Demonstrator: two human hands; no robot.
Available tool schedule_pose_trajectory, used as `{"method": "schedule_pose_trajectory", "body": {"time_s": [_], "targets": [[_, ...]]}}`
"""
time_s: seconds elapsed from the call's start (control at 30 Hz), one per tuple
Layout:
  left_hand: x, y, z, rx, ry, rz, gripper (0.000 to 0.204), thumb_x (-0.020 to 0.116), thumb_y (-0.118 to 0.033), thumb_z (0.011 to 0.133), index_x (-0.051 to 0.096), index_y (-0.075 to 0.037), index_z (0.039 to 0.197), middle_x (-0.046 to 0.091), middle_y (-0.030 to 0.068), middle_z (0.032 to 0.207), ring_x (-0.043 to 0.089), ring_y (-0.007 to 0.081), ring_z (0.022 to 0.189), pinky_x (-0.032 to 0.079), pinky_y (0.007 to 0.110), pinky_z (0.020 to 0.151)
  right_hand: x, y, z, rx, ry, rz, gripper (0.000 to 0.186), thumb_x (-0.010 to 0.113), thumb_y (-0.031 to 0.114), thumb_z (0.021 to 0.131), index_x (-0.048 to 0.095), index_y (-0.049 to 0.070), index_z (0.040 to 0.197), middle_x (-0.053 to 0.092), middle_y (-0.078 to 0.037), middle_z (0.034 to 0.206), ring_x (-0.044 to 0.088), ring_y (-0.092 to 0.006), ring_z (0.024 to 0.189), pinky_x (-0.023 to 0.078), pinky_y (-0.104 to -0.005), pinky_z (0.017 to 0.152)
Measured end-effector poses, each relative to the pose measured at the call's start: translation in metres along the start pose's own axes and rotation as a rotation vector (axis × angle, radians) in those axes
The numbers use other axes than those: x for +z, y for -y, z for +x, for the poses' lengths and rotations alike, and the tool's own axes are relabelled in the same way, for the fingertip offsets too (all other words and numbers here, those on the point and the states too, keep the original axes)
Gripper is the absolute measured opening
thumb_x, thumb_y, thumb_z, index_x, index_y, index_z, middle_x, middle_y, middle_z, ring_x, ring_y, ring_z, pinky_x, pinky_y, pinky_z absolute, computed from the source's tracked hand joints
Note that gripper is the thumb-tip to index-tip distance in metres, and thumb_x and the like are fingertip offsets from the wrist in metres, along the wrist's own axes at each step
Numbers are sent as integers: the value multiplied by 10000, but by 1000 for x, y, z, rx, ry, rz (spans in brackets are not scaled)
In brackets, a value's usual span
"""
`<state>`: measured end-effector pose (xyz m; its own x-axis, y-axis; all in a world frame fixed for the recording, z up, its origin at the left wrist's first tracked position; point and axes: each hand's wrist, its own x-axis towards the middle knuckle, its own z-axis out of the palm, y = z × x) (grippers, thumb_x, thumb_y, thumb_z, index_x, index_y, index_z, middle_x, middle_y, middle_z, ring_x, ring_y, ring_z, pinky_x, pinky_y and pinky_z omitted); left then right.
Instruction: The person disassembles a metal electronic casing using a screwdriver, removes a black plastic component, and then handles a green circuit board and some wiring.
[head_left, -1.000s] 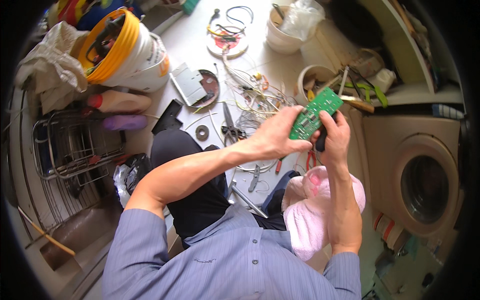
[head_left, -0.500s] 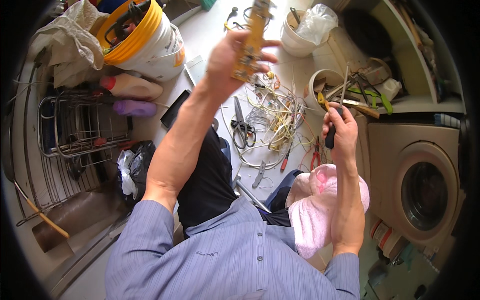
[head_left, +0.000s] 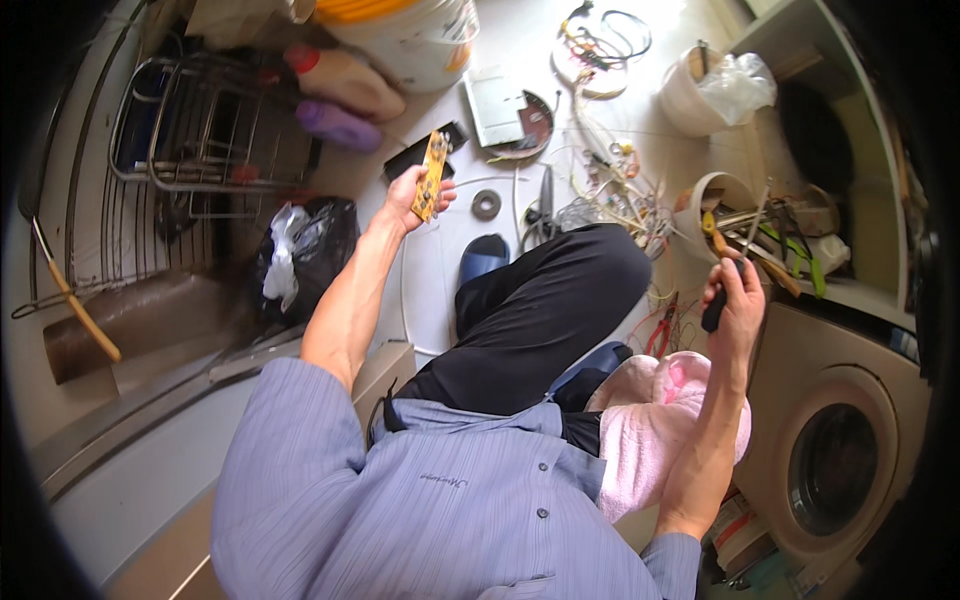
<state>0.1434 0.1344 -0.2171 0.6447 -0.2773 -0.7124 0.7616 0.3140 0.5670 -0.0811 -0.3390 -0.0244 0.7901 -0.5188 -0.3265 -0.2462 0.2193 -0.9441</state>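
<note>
My left hand (head_left: 403, 198) is closed round the lower part of a narrow yellow-brown circuit board (head_left: 434, 172), held upright with small components on its face. Just behind the board lies a flat black tray (head_left: 402, 164) on the floor. On the right, my right hand (head_left: 740, 308) grips a screwdriver by its black handle (head_left: 714, 310). Its thin metal shaft points up and away, in front of a tool bucket (head_left: 689, 219). Red-handled pliers (head_left: 661, 334) lie on the floor left of this hand. A pink towel (head_left: 640, 440) is next to my right forearm.
A tangle of wires (head_left: 622, 188) and black-handled scissors (head_left: 541, 215) lie beyond my bent knee. A dark ring (head_left: 486, 205) and a white panel (head_left: 490, 105) are on the floor. A wire rack (head_left: 190, 160) stands left, a washing machine (head_left: 835, 440) right.
My left hand has swung left and lower with the circuit board. The view has shifted, and my dark-trousered knee now covers part of the scissors. The right hand still grips the screwdriver.
</note>
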Motion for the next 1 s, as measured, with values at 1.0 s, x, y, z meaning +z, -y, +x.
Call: {"method": "schedule_pose_trajectory", "body": {"time_s": [1.0], "targets": [[-21, -18, 196, 96, -174, 781, 603, 777, -248, 933, 557, 25, 1423, 701, 115, 1195, 680, 210, 1018, 558, 379, 852, 13, -5, 3, 174, -45, -112, 269, 669, 153, 980, 656, -22, 1184, 630, -9, 765, 573, -68, 588, 472, -243, 506]]}}
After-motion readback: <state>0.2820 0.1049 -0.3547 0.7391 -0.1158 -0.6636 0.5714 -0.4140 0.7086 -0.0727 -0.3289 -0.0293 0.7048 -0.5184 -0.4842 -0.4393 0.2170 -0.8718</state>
